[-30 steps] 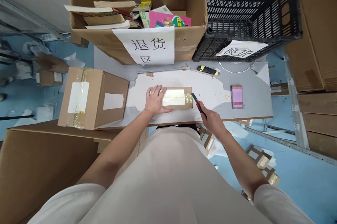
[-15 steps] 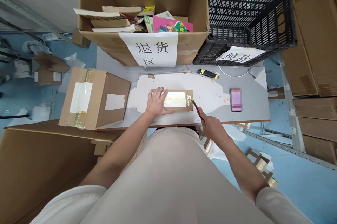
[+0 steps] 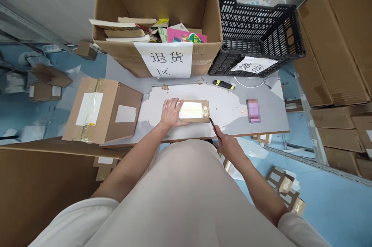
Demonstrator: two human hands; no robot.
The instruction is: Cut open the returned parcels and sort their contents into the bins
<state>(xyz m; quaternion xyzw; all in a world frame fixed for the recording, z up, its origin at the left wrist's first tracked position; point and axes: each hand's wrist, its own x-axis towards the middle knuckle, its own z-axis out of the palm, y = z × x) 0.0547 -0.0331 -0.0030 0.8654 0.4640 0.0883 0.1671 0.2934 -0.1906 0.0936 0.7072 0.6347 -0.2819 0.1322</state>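
A small flat cardboard box (image 3: 194, 120) lies on the white worn patch of the table, with a white label and clear tape across its top. My left hand (image 3: 172, 113) grips its left end, fingers over the top and holding it against the table. In my right hand (image 3: 228, 142) is a slim box cutter (image 3: 214, 126) with a red and black handle. Its tip meets the box's right end, close to the near corner and just below the tape. My right fingers are wrapped round the handle. Whether the blade has entered the cardboard cannot be made out.
A taped carton (image 3: 99, 111) stands at the table's left. Behind are a large open carton (image 3: 203, 55) of books and a black plastic crate (image 3: 261, 51). A yellow-black utility knife (image 3: 223, 84) and a pink pixelated object (image 3: 254, 110) lie to the right.
The box cutter's tip has moved down the box's right end, from beside the tape toward the near corner. My left hand keeps its hold on the box. The whole view has shifted slightly.
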